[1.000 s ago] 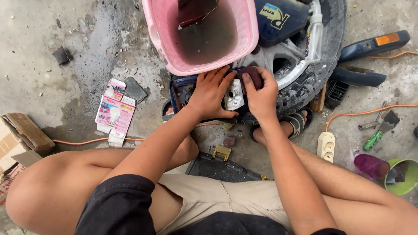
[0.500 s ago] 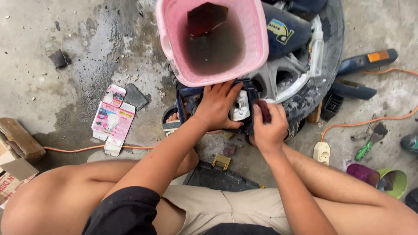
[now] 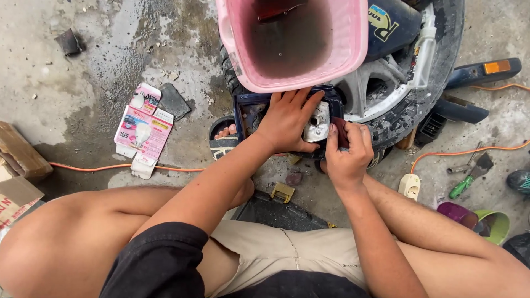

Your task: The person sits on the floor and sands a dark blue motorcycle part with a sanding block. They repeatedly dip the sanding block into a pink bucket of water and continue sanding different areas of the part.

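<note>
My left hand (image 3: 287,118) rests flat over a dark blue tray (image 3: 242,113) and holds a small silver metal part (image 3: 317,124) steady in it. My right hand (image 3: 346,154) is closed on a small dark reddish piece (image 3: 340,132), maybe abrasive paper, pressed against the right side of that metal part. A pink plastic bucket (image 3: 342,58) with dark liquid stands just beyond the tray, leaning on a motorcycle wheel (image 3: 419,94).
A flattened pink bulb carton (image 3: 142,129) lies on the wet concrete at left, above an orange cable (image 3: 99,166). A white power socket (image 3: 409,186), green-handled screwdriver (image 3: 462,186), purple and green cups (image 3: 475,221), and cardboard boxes (image 3: 19,157) lie around. My sandalled foot (image 3: 223,138) sits left of the tray.
The view has drifted, so the bucket now sits higher in frame. My right hand slid down the metal part's right side, rubbing it; my left hand stayed on it.
</note>
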